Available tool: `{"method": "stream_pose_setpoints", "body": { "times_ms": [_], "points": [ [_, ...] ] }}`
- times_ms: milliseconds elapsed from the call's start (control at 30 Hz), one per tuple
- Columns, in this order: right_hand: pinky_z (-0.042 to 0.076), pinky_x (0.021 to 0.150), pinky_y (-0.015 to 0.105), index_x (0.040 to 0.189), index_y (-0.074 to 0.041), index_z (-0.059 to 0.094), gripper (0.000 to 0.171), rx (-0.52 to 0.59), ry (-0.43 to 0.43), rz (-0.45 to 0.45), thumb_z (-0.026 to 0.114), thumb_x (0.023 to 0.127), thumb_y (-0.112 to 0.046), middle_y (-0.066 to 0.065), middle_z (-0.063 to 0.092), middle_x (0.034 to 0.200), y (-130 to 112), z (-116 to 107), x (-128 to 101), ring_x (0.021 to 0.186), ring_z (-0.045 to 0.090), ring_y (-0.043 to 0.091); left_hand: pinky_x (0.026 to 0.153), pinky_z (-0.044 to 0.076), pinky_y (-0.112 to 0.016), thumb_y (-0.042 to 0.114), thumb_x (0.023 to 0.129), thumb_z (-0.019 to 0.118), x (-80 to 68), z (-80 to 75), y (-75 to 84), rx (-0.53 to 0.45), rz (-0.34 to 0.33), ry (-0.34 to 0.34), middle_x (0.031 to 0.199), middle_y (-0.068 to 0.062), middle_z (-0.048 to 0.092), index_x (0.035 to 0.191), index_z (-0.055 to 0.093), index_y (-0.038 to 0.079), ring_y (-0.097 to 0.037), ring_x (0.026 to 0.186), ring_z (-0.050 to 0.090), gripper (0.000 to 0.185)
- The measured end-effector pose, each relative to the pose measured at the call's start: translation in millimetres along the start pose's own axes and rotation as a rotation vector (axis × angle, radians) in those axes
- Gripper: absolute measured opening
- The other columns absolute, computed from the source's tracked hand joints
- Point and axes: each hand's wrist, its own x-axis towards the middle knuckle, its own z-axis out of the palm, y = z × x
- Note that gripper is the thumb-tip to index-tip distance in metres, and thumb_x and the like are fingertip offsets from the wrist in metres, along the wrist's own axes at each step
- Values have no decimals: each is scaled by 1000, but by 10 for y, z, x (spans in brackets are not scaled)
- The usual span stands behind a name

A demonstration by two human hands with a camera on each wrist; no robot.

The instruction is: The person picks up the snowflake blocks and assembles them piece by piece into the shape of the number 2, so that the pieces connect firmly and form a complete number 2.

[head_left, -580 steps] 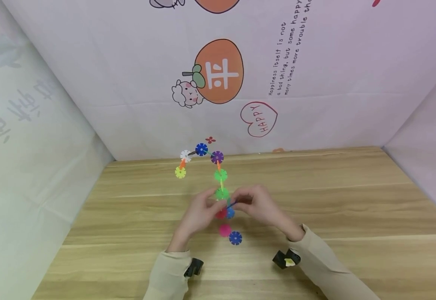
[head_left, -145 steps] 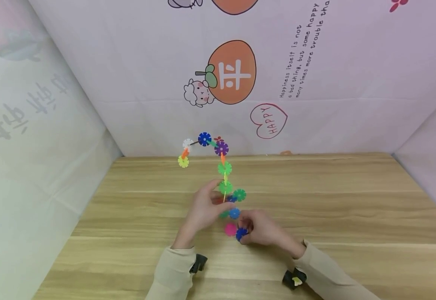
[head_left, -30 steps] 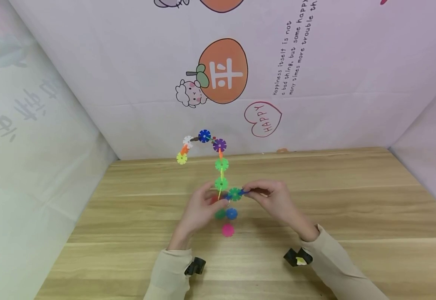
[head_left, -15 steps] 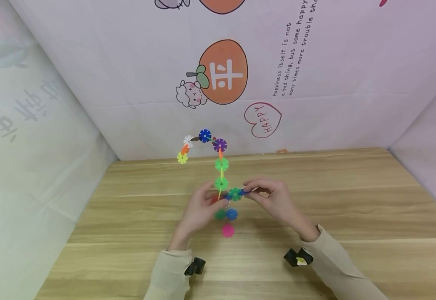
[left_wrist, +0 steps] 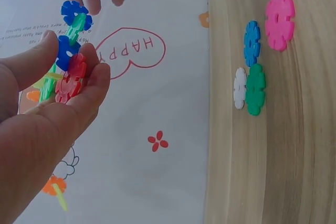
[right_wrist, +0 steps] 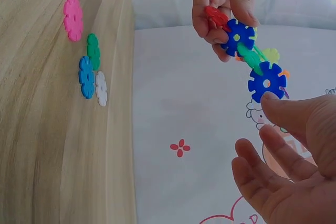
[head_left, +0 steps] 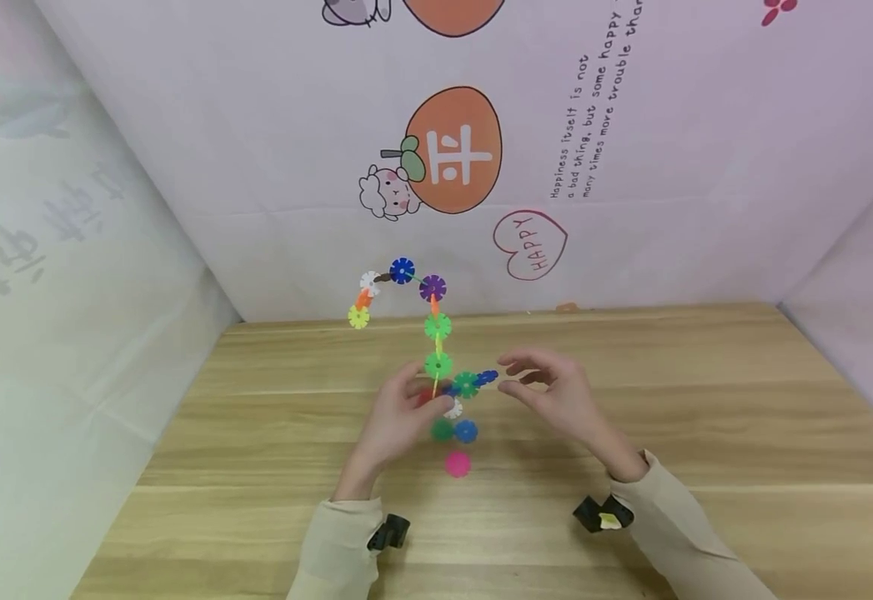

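My left hand (head_left: 398,425) pinches the red snowflake disc (left_wrist: 72,78) at the lower end of a hooked chain of interlocking plastic discs. From there the chain climbs through light green discs (head_left: 438,327) to a purple one (head_left: 432,288), then bends left over to a yellow disc (head_left: 358,317). A short branch sticks out to the right: a blue disc partly behind the thumb, a green disc (head_left: 466,384) and an outer blue disc (right_wrist: 267,82). My right hand (head_left: 556,392) is just right of that outer disc, its fingers spread and holding nothing.
On the wooden table (head_left: 631,400) below the hands lie loose discs: pink (head_left: 458,464), light blue (head_left: 466,431), green (head_left: 442,429) and white (right_wrist: 101,88). A printed cloth wall (head_left: 293,167) rises behind the table, with more cloth at both sides.
The outer blue disc, on the table 4.8 s ago, is now joined to the branch's green disc. My right hand has let go of it and parted its fingers. My left hand keeps its hold.
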Motion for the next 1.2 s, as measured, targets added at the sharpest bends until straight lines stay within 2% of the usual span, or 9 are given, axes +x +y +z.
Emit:
{"method": "stream_pose_setpoints", "body": {
  "times_ms": [233, 400, 500, 633, 800, 1000, 1200],
  "points": [
    [58, 71, 35, 109, -3, 66, 30, -21, -81, 116, 75, 80, 0, 12, 70, 104, 2, 34, 41, 86, 67, 25, 92, 51, -40, 7, 90, 66, -23, -33, 24, 3, -8, 16, 122, -17, 62, 121, 57, 8, -30, 113, 60, 32],
    [58, 74, 37, 113, 0, 64, 32, 51, -194, 221, 73, 82, -2, 15, 68, 106, 98, 126, 71, 86, 68, 27, 92, 51, -40, 6, 90, 66, -22, -57, 28, -12, 2, 28, 121, -16, 62, 120, 58, 7, -30, 113, 61, 31],
    [57, 76, 37, 113, 2, 63, 33, 93, -240, 254, 74, 82, -1, 16, 67, 106, 176, 204, 89, 87, 68, 28, 92, 51, -39, 4, 89, 67, -11, -66, 22, -18, 15, 29, 121, -17, 62, 119, 57, 4, -30, 113, 60, 32],
    [58, 76, 36, 111, 5, 62, 33, 158, -265, 270, 72, 80, 6, 19, 66, 104, 250, 302, 100, 91, 67, 34, 92, 51, -38, 3, 88, 67, -7, -74, 33, -22, 29, 32, 120, -17, 62, 119, 57, 1, -30, 113, 61, 32],
    [57, 77, 36, 110, 7, 62, 34, 223, -289, 362, 68, 77, 12, 24, 64, 106, 310, 407, 84, 94, 65, 40, 93, 51, -38, 5, 89, 67, -16, -77, 48, -11, 32, 39, 120, -15, 62, 119, 58, 3, -29, 112, 61, 31],
    [56, 80, 40, 110, 4, 64, 35, 205, -289, 501, 72, 77, 8, 23, 63, 110, 354, 533, 49, 97, 65, 38, 94, 50, -39, 8, 89, 68, -18, -85, 37, 12, 27, 50, 119, -13, 63, 119, 59, 6, -28, 112, 61, 31],
    [57, 79, 42, 114, 1, 64, 39, 176, -336, 495, 73, 77, 9, 22, 63, 110, 418, 619, 18, 94, 65, 36, 95, 49, -40, 9, 89, 68, -16, -93, 25, -1, 27, 53, 119, -12, 63, 120, 59, 7, -27, 112, 61, 32]
  ]
}}
